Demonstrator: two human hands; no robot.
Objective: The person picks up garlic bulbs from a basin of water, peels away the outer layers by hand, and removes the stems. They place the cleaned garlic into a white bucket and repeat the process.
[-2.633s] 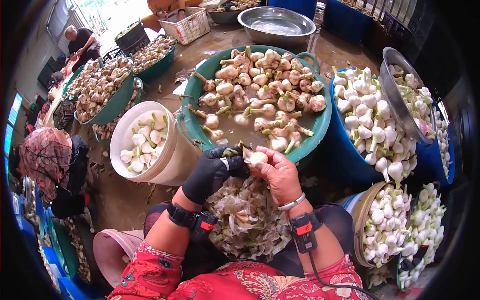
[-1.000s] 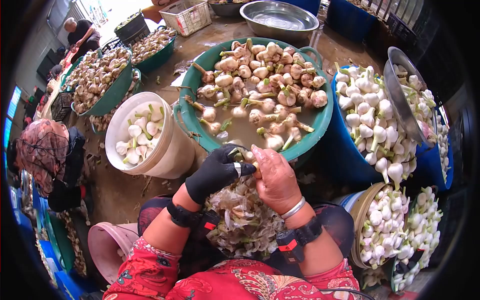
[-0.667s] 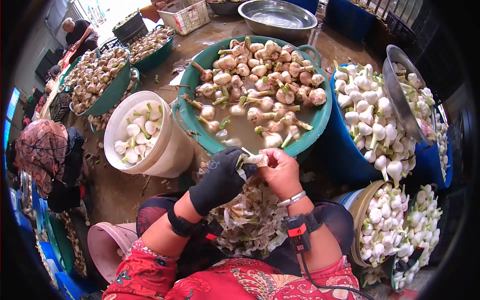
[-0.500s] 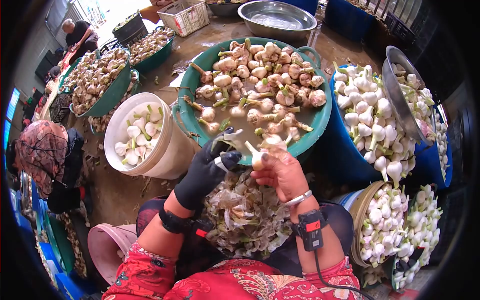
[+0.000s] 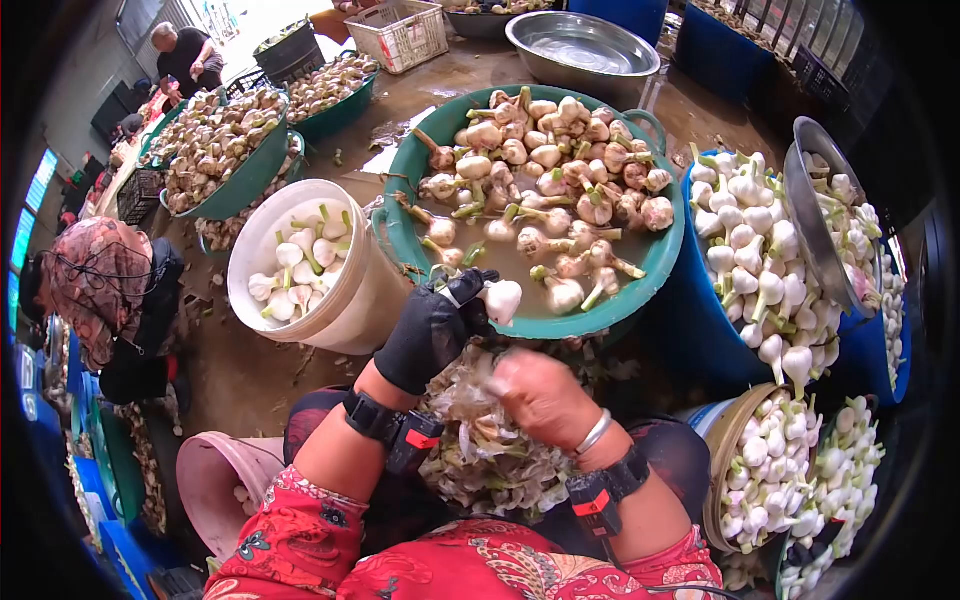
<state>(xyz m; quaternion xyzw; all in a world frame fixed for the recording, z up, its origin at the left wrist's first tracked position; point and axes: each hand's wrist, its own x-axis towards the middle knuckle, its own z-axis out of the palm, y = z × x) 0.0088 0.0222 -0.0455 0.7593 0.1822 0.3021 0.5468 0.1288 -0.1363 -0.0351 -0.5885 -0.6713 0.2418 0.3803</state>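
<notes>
My left hand (image 5: 430, 328), in a black glove, is closed on a white garlic bulb (image 5: 502, 301) at the near rim of the green basin (image 5: 400, 160). Unpeeled garlic bulbs (image 5: 595, 207) lie in the basin's murky water. Just right of and below the held bulb, my right hand (image 5: 541, 393) is bare and curled, its fingers blurred by motion; whether it holds anything is not clear. Beneath both hands is a heap of papery garlic skins (image 5: 495, 465). To the left stands a white bucket (image 5: 375, 290) with peeled bulbs inside.
Blue tubs (image 5: 705, 290) and a beige bucket (image 5: 712, 480) of white garlic stand at the right. A pink bucket (image 5: 215, 470) is at lower left. A person in a patterned head covering (image 5: 95, 280) is at left, another person (image 5: 188, 60) farther back. A metal bowl (image 5: 585, 50) lies beyond the basin.
The garlic bulb has passed from my right hand to my left. My right hand has moved down toward the skins. The whole view has shifted slightly.
</notes>
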